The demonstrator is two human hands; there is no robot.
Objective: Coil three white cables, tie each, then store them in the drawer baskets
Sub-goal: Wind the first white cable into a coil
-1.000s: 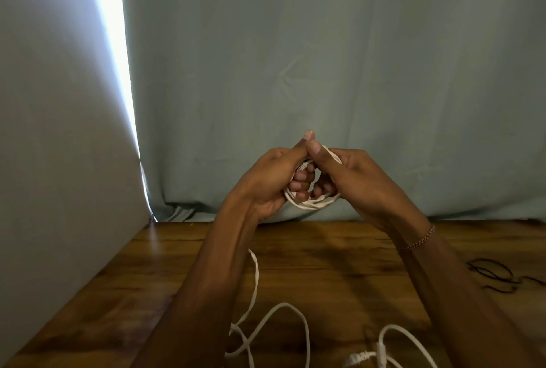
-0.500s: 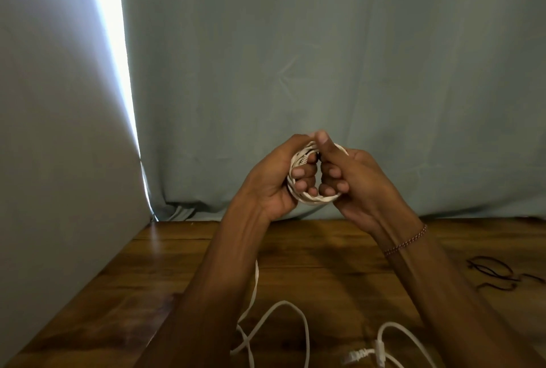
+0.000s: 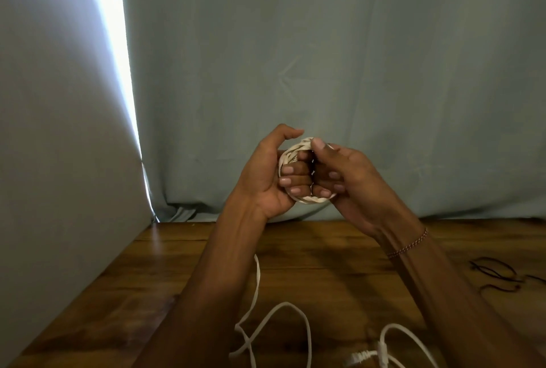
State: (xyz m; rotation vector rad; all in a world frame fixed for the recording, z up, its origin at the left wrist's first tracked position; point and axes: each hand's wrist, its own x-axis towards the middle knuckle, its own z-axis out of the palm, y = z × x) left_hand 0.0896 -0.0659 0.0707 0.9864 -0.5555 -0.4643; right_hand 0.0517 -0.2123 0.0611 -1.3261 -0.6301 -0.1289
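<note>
While raised, curled fingers (image 3: 297,180) of both hands around the white coil (image 3: 291,152).

coiled white cable (image 3: 298,150) | held above table (tight loop) | loose white cables (image 3: 277,323) on wood

2 hands (image 3: 263,178), 3 white cables (image 3: 295,152)

Loose white cables (image 3: 274,326) (and dark ties (image 3: 496,274)) across the table (image 3: 339,252)
</note>
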